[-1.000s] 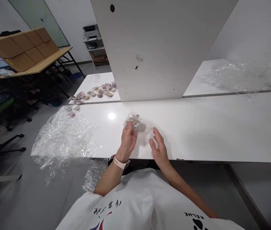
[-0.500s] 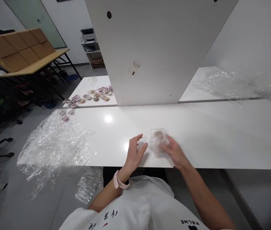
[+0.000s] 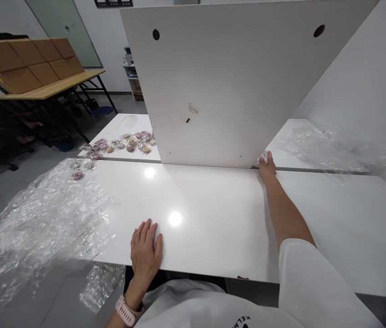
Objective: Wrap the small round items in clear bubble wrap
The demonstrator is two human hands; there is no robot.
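My right hand (image 3: 267, 167) reaches to the far side of the white table (image 3: 210, 200), beside the lower right corner of an upright white panel (image 3: 206, 86). Its fingers are closed on a small clear plastic packet (image 3: 262, 158), mostly hidden by the hand and the panel's edge. With fingers stretched out, my left hand (image 3: 145, 250) rests flat near the table's front edge and holds nothing. A pink watch strap (image 3: 124, 311) is on the left wrist.
Crumpled clear plastic bags (image 3: 46, 214) spread over the table's left end, beyond its edge. Behind them lie several small wrapped purple and brown pieces (image 3: 131, 142). More clear plastic (image 3: 329, 148) lies at the back right. Cardboard boxes (image 3: 29, 64) stand on another table.
My right hand has carried the clear packet away from the front middle to the panel's right corner. My left hand has moved left and now lies flat on the table. The view has shifted.
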